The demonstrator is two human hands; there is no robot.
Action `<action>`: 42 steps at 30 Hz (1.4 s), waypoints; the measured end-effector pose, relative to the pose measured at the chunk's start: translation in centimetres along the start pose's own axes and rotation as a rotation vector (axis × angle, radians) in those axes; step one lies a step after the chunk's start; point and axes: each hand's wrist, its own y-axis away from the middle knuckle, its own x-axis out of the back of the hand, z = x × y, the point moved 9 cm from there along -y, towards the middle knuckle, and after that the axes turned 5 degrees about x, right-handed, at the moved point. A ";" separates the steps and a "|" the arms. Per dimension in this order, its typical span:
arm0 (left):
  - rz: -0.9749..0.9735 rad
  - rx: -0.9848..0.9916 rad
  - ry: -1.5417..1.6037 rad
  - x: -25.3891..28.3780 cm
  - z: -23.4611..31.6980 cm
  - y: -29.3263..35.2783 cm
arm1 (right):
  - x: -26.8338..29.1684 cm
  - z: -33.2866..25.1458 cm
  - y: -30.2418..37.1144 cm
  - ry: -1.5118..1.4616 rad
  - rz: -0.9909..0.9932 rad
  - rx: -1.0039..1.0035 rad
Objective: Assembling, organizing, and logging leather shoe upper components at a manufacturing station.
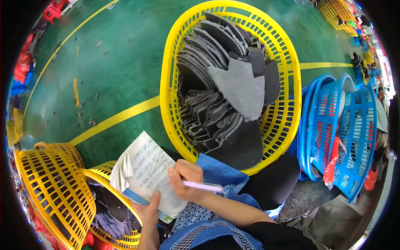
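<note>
Low in the middle, a notebook (152, 171) lies open with handwritten lines on its page. My left hand (146, 208) grips its lower edge, the thumb on the page and the other fingers hidden beneath. A light purple pen (204, 186) is in my right hand (186, 177), its fingers closed round it and the hand resting on the page's right side. The pen's tip is hidden by the hand. Just beyond stands a large yellow basket (167, 83) holding stacked dark grey cut pieces (208, 121) and a lighter grey piece (241, 85) on top.
Yellow baskets (54, 189) stand at the lower left, one holding dark and purplish scraps (110, 208). Blue baskets (354, 137) lean together on the right, with a red plastic strip (332, 160). A blue patterned apron (221, 171) covers my lap. Yellow lines cross the green floor (121, 62).
</note>
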 end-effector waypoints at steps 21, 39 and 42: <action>-0.053 0.053 0.108 0.7 0.5 0.7 | -0.2 2.0 0.9 -0.091 -0.013 -0.302; -0.092 0.046 0.106 0.3 0.4 0.3 | -1.3 1.8 0.9 0.107 -0.116 -0.063; -0.095 0.043 0.115 0.2 0.2 0.2 | -1.2 2.0 1.0 0.081 -0.118 -0.097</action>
